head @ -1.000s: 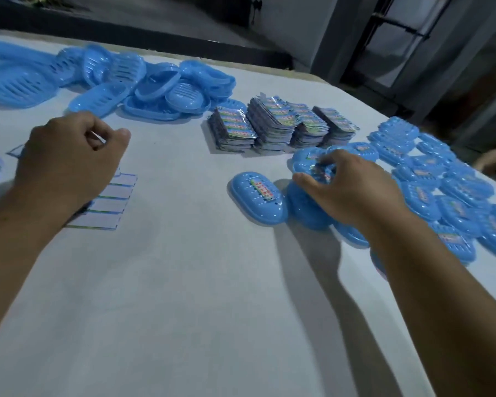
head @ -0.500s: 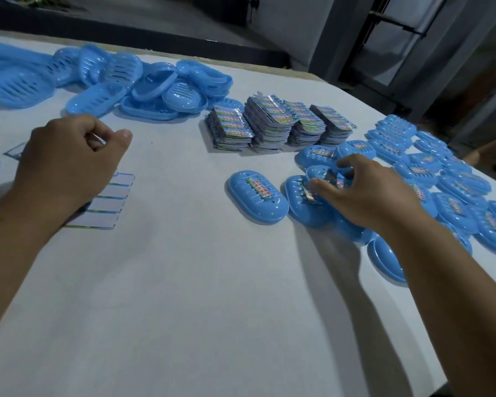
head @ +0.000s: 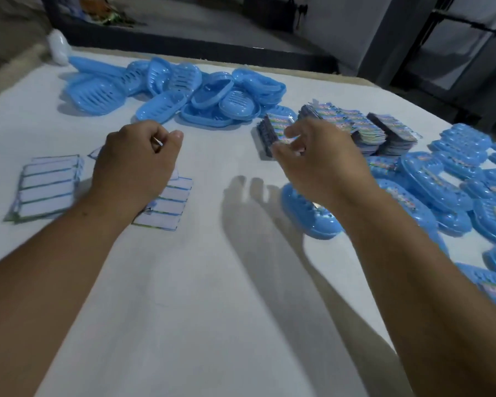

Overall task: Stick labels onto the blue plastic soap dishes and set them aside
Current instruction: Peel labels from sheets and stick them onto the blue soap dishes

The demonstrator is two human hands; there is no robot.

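In the middle of the frame, both hands hang over the white surface (head: pixel 206 296). The left hand (head: pixel 135 170) is curled into a loose fist with the thumb pressed to the fingers, pinching a thin pale sliver of something, too small to tell what. Under it lie used label backing sheets (head: pixel 166 204), with another stack of backing sheets (head: pixel 48 187) at the left edge. The right hand (head: pixel 318 164) is blurry, fingers bent and a bit apart, right in front of the stacks of colourful labels (head: pixel 352 127); can't tell if it's actually touching one. Upper left of the frame: a heap of unlabelled blue soap dishes (head: pixel 184 93). Down the right side, the labelled soap dishes (head: pixel 453 190) are spread out, and one labelled dish (head: pixel 312 216) sits just under the right wrist.
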